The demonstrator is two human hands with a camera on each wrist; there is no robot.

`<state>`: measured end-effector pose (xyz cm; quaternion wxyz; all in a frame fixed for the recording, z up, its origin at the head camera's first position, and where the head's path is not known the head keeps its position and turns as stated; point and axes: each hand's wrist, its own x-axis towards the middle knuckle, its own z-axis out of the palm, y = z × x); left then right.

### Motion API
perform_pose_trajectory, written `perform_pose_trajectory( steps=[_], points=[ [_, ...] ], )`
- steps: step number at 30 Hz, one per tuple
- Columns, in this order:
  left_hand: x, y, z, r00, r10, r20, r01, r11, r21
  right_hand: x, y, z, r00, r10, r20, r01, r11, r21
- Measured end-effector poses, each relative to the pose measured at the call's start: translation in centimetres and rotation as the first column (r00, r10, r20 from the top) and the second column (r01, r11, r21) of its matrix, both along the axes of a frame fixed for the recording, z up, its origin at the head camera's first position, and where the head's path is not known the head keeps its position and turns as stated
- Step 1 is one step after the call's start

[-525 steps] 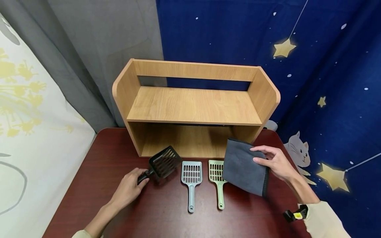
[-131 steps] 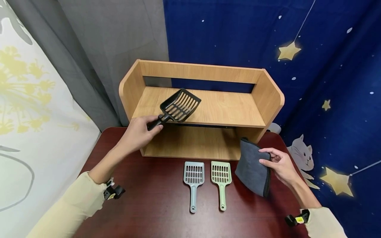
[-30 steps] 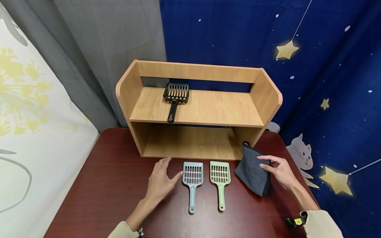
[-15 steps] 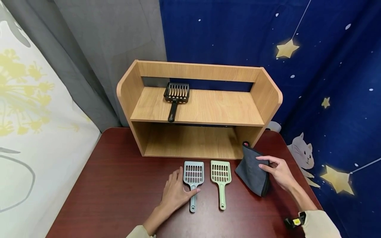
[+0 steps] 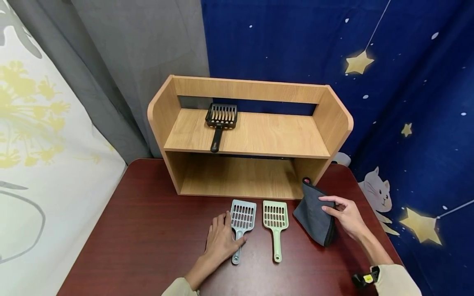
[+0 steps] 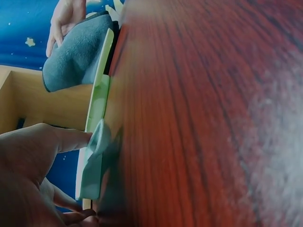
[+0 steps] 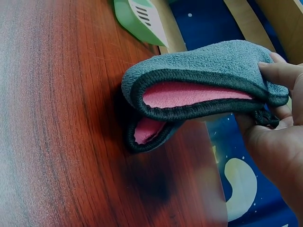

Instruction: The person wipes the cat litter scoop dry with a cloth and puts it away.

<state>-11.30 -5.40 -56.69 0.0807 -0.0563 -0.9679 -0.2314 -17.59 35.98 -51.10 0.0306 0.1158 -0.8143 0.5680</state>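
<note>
My left hand (image 5: 221,242) has its thumb across the handle of a light blue slotted litter scoop (image 5: 240,233) and its fingers along the left edge of the head, gripping it low at the table. In the left wrist view the thumb presses on the blue scoop (image 6: 92,175) from one side, fingertips by its other edge. My right hand (image 5: 346,216) pinches a folded grey cloth (image 5: 316,218) between thumb and fingers. The right wrist view shows the cloth's (image 7: 203,61) dark edging and pink inside. A pale green litter scoop (image 5: 276,234) lies between the two hands.
A two-tier wooden shelf (image 5: 266,131) stands at the back of the dark red table (image 5: 148,230). On its upper board lies a black litter scoop (image 5: 216,139), handle toward me. Curtains (image 5: 259,41) hang behind the shelf and along both sides.
Earlier my left hand lifted the black scoop onto the upper shelf and released it. It then came down to the blue scoop, now turned slightly. My right hand keeps holding the cloth, now folded smaller.
</note>
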Motion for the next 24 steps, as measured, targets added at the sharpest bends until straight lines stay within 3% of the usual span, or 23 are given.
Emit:
perform_pose_trajectory(
  steps=[11,24],
  points=[
    [-0.4,-1.2,-0.2,0.996,-0.017,-0.088,0.022,0.998,0.056,0.0,-0.1,-0.2,1.000,0.006,0.015,-0.006,1.000,-0.029],
    [-0.6,-2.7,0.2,0.999,-0.041,-0.027,0.044,0.989,0.142,0.4,-0.1,-0.7,0.999,-0.005,0.035,0.006,0.999,-0.041]
  ],
)
